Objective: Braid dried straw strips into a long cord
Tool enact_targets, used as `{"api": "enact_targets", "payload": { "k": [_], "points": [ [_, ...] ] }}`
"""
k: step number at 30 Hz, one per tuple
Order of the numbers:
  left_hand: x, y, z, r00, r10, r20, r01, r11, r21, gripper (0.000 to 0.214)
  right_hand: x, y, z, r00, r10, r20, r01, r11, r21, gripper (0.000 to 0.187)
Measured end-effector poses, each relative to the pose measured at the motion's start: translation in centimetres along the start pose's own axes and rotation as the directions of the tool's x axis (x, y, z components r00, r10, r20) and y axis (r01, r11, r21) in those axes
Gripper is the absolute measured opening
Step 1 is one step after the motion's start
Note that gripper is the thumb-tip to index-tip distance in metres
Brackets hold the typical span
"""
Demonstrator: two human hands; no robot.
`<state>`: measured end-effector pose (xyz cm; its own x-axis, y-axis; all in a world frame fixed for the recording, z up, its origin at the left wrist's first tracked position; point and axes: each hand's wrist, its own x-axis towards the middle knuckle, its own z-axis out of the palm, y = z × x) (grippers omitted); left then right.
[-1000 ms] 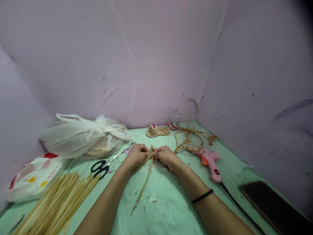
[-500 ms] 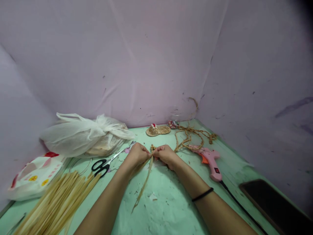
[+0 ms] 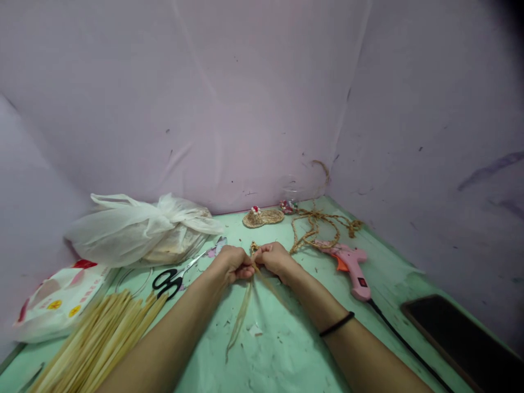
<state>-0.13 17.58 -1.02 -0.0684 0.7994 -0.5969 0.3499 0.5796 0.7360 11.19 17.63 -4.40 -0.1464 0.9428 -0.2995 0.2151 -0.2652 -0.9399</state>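
My left hand [image 3: 236,264] and my right hand [image 3: 273,257] meet at the middle of the table, fingers pinched. Between them is a braid of dry plant fibre [image 3: 253,249], its short plaited end showing just beyond the fingertips. Loose fibre strands [image 3: 240,322] hang from the pinch toward me, one straight down and one slanting right. Both hands are closed on the strands; the exact grip of the fingertips is partly hidden. A long braided cord [image 3: 301,241] lies just past my right hand.
Left are black-handled scissors [image 3: 172,279], a bundle of dry strips [image 3: 98,338], a white plastic bag [image 3: 135,226] and a tissue packet [image 3: 61,295]. A woven sole [image 3: 268,217] with beads and a bead jar [image 3: 289,205] stand behind. Right: a pink glue gun [image 3: 352,267] and a phone [image 3: 462,338].
One loose strand has swung over to the right, under my right wrist. My left hand has turned slightly and dropped a little; my right hand stays at the braid.
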Motion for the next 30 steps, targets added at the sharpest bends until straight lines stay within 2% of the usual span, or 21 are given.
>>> {"api": "enact_targets", "payload": {
  "k": [4, 9, 11, 14, 16, 23, 27, 30],
  "points": [
    [-0.5, -0.5, 0.1, 1.0, 0.02, -0.001, -0.02, 1.0, 0.012, 0.015, -0.4, -0.6, -0.3, 0.999, 0.03, 0.026, -0.031, 0.999, 0.036, 0.005],
    [-1.2, -0.5, 0.4, 0.985, 0.149, -0.092, -0.146, 0.989, 0.034, 0.016, -0.4, -1.0, -0.8, 0.994, 0.079, 0.082, -0.087, 0.992, 0.097, 0.005],
    [-1.3, -0.4, 0.6, 0.986, 0.159, -0.059, -0.161, 0.986, -0.035, 0.011, -0.4, -0.9, -0.9, 0.992, 0.082, 0.096, -0.092, 0.99, 0.11, 0.006],
    [-0.9, -0.6, 0.8, 0.992, 0.112, 0.057, -0.102, 0.982, -0.157, 0.011, -0.4, -1.0, -1.1, 0.991, 0.082, 0.105, -0.094, 0.989, 0.115, 0.008],
    [-0.5, -0.9, 0.7, 0.99, 0.081, 0.118, -0.06, 0.983, -0.171, 0.014, -0.5, -1.0, -1.2, 0.989, 0.084, 0.119, -0.097, 0.988, 0.116, 0.009],
    [-0.2, -1.6, 0.3, 0.992, 0.124, 0.031, -0.123, 0.992, -0.033, 0.02, -0.7, -1.1, -1.6, 0.973, 0.069, 0.222, -0.1, 0.986, 0.134, 0.008],
    [-0.6, -1.6, 0.2, 0.991, 0.134, 0.029, -0.134, 0.991, -0.006, 0.014, -0.7, -1.1, -1.6, 0.971, 0.087, 0.224, -0.111, 0.989, 0.097, 0.009],
    [-0.3, -1.9, -0.2, 0.981, 0.179, 0.081, -0.177, 0.984, -0.027, 0.012, -0.7, -1.2, -1.6, 0.971, 0.102, 0.218, -0.12, 0.99, 0.071, 0.006]
  ]
}}
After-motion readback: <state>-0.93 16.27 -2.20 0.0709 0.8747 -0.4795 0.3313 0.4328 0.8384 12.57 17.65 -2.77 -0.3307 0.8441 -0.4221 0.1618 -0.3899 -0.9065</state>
